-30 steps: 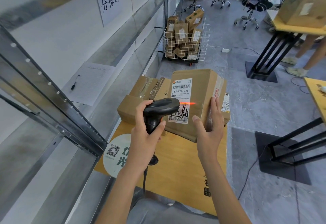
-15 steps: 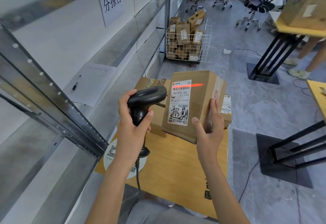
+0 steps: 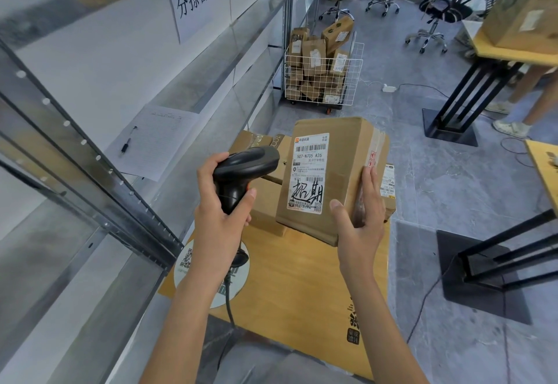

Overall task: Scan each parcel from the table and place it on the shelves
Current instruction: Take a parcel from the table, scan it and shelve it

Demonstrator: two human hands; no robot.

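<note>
My right hand [image 3: 359, 217] grips a brown cardboard parcel [image 3: 341, 154] by its near right corner and holds it tilted above the wooden table [image 3: 302, 287], its white shipping label facing me. My left hand [image 3: 217, 214] grips a black handheld scanner [image 3: 241, 172] by its handle, the head pointing right at the label from a short distance. No red scan line shows on the label. More brown parcels [image 3: 265, 199] lie on the table behind and under the held one. Metal shelves [image 3: 120, 148] run along my left.
A wire cart [image 3: 323, 78] full of parcels stands further down the aisle by the shelves. A paper sheet with a pen [image 3: 154, 139] lies on a shelf. Black-legged tables [image 3: 471, 87] stand at the right, one carrying a large box [image 3: 525, 9]. Office chairs and a person's legs are beyond.
The scanner moved left, away from the label. The red scan line climbed from the label's middle to its top barcode, then went out. The parcel stays in my right hand.
</note>
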